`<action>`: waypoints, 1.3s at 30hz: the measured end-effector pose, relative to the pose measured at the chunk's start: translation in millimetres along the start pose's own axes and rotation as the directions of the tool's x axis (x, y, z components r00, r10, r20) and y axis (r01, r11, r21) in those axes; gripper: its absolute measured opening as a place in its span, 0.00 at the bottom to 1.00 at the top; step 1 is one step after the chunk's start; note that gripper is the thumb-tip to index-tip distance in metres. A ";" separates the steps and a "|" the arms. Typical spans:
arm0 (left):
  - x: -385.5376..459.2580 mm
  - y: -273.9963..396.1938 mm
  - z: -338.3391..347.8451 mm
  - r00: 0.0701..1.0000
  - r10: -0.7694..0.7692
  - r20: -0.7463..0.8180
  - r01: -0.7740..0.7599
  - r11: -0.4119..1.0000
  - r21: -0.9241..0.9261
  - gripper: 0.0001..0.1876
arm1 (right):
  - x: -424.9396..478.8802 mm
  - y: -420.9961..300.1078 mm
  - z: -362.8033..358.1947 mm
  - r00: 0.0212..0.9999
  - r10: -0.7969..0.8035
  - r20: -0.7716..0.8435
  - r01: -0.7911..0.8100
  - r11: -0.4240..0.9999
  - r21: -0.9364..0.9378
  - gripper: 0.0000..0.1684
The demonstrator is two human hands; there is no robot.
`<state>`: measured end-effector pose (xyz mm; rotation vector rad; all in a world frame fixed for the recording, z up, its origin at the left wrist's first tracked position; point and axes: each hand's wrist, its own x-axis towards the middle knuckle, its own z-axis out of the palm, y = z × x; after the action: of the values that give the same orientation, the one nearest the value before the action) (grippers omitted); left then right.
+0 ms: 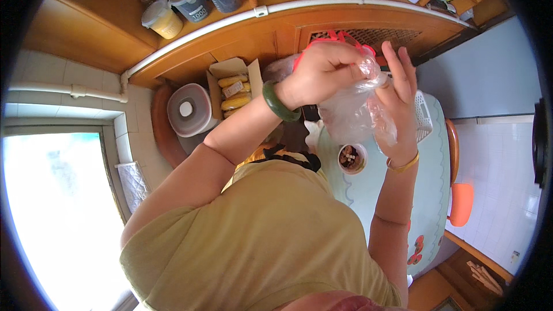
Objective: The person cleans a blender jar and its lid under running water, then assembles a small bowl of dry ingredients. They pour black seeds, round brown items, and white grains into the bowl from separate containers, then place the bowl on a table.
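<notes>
A clear, crumpled plastic bag (348, 114) hangs between my hands above the table. My left hand (326, 67), below a green bangle (280, 103), pinches the bag's gathered upper part. A red strip (341, 36) runs behind and around this hand; whether it belongs to the bag I cannot tell. On the other side, my right hand (396, 99) has its thumb side against the bag, two fingers raised and apart. Plastic lies over its palm, and a gold bracelet (404, 163) circles the wrist. Below the bag stands a small white tub (352, 159) with brown pieces in it.
The tub stands on a pale blue table (425, 207), beside a white plastic basket (423, 116). A cardboard box (229, 69) holds packed yellow corn cobs (235, 103) near a lidded container (190, 110). Overhead, a wooden shelf carries lidded jars (190, 0). An orange chair (461, 204) stands right.
</notes>
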<state>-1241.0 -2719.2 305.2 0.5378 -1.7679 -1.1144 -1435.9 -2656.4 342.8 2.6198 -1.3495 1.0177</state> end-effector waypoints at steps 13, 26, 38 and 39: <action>-22.0 -48.4 -182.3 0.796 -0.219 -0.565 0.085 0.963 -0.254 0.10 | 61.4 12.2 109.5 0.979 0.139 -0.146 -0.065 0.902 0.426 0.08; -46.4 -52.3 -261.5 0.884 -0.368 -0.287 0.065 0.705 -0.706 0.09 | 115.5 5.9 119.8 0.858 0.505 -0.093 -0.227 0.537 0.813 0.08; -32.0 39.8 -330.1 0.687 0.288 -0.667 0.470 0.524 0.711 0.17 | 188.6 -30.0 161.0 0.964 0.251 0.082 -0.134 0.198 0.971 0.31; -27.4 51.5 -347.2 0.638 0.299 -0.709 0.490 0.552 0.674 0.24 | 184.8 -26.6 167.2 0.945 0.298 0.134 -0.193 0.178 0.965 0.28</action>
<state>-916.4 -2829.8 385.0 1.4934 -1.3327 0.1188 -1250.2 -2823.4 321.5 2.9161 -1.3499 2.8543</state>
